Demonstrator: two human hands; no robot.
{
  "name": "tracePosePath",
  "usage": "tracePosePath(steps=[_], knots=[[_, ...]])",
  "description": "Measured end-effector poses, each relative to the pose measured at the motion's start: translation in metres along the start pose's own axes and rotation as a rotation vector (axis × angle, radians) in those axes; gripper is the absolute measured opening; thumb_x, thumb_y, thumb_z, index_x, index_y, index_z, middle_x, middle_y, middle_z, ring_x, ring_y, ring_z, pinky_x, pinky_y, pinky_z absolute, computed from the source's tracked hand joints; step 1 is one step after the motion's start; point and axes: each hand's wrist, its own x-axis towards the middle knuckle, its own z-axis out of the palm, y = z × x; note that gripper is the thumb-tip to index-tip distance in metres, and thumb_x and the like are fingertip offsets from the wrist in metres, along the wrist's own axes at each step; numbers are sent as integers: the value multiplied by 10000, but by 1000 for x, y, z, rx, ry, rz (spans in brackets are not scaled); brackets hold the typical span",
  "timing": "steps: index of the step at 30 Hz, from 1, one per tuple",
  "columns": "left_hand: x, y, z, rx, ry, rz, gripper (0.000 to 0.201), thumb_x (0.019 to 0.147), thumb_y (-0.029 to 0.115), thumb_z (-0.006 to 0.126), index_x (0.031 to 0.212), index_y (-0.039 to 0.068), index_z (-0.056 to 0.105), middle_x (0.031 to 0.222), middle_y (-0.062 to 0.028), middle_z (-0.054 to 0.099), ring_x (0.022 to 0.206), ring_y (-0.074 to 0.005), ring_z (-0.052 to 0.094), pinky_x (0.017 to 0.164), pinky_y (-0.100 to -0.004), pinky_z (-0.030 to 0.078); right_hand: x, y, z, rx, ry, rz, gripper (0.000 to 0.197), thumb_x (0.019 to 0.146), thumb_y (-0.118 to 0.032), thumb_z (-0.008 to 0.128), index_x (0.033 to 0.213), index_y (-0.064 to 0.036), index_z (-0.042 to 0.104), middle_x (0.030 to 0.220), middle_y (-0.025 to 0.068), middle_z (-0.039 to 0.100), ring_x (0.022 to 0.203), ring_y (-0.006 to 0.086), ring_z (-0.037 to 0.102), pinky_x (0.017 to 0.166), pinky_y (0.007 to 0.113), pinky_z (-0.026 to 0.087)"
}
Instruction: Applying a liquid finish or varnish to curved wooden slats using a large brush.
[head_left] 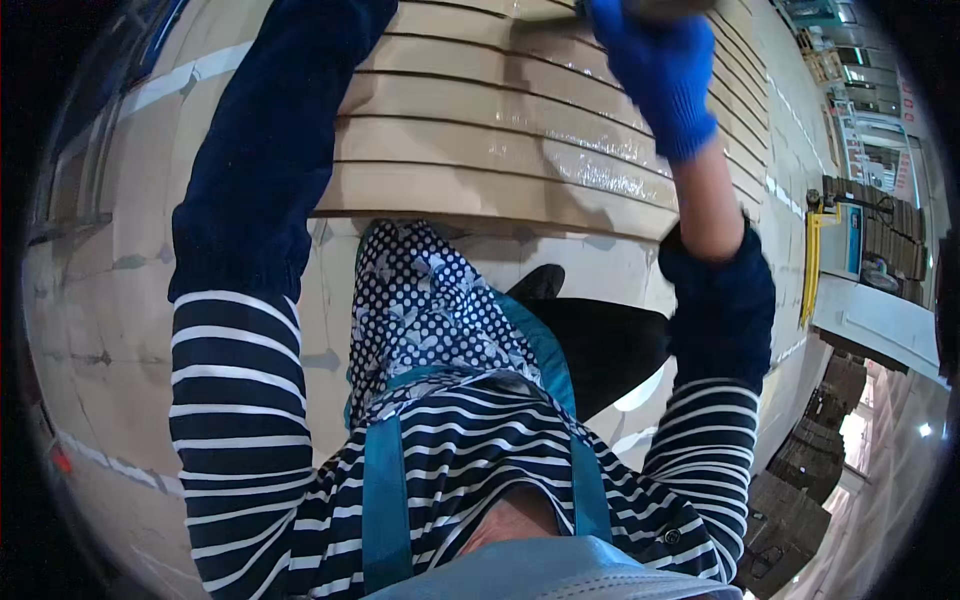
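Observation:
My right hand (660,85), in a blue knitted glove, reaches over a stack of brown cardboard sheets (470,145) at the top of the head view. Its fingers appear wrapped round a dark, blurred, long object (680,8), which the upper edge cuts off; its kind cannot be made out. A dark blue sleeve cover runs up my left arm past the upper edge, so my left hand is out of sight. The sheets lie in overlapping rows with dark gaps between, and a shiny clear film covers part of them.
Below the stack's near edge, my apron (430,300) and dark trouser leg stand close to it. A pale, marked floor (120,330) spreads to the left. At the right are a yellow rail (811,265), a white-topped bench (875,325) and piles of brown cardboard (785,530).

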Motion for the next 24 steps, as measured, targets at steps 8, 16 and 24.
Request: tracePosePath(steps=[8,16,24], knots=[[-3,-4,-3,-6,27,-2,694,804,525,387,1342,101,277,1376,-138,299,1263,-281,296,1018,-410,252,-71,-109,6,-683,-554,239,46,719,-95,648,733,-90,604,667,88,578,562,221,574,525,280,466],[-7,7,2,-30,23,26,681,795,522,395,1314,88,322,1350,-146,340,1238,-294,332,1002,-408,277,-72,-94,-6,-704,-350,329,119,651,-89,673,751,-115,616,682,66,583,596,235,578,545,292,464],[4,-7,4,72,149,119,579,798,491,404,1163,52,500,1184,-195,499,1110,-346,461,939,-414,359,-83,-97,-64,-622,-252,452,91,804,-66,559,783,-43,644,708,46,614,589,133,555,580,260,462]])
